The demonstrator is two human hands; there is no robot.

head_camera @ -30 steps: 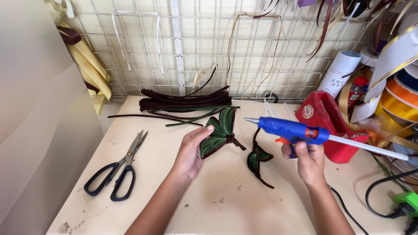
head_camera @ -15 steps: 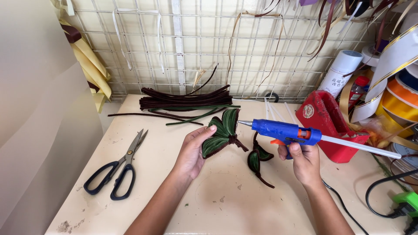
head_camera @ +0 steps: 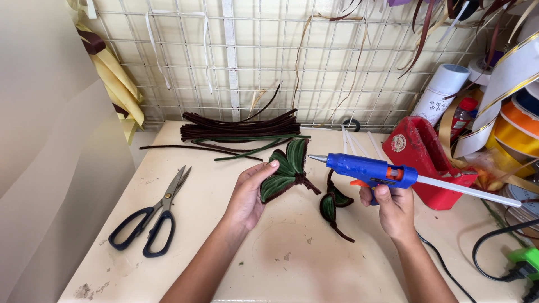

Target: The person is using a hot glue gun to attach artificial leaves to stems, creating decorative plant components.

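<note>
My left hand (head_camera: 247, 196) holds green leaf piece (head_camera: 285, 171) just above tabletop (head_camera: 224, 224), fingers curled round its left edge, thumb on top. My right hand (head_camera: 393, 210) wraps glue gun (head_camera: 370, 170), fingers tight on grip, one on orange trigger; nozzle points left, near leaf's dark stem end, not touching. I judge: steady leaf, bring nozzle tip to stem joint, squeeze lightly, keep fingers (head_camera: 268, 168) clear of hot tip. Second smaller leaf (head_camera: 331, 205) lies on tabletop below gun. Scissors (head_camera: 151, 216) well apart, left.
</note>
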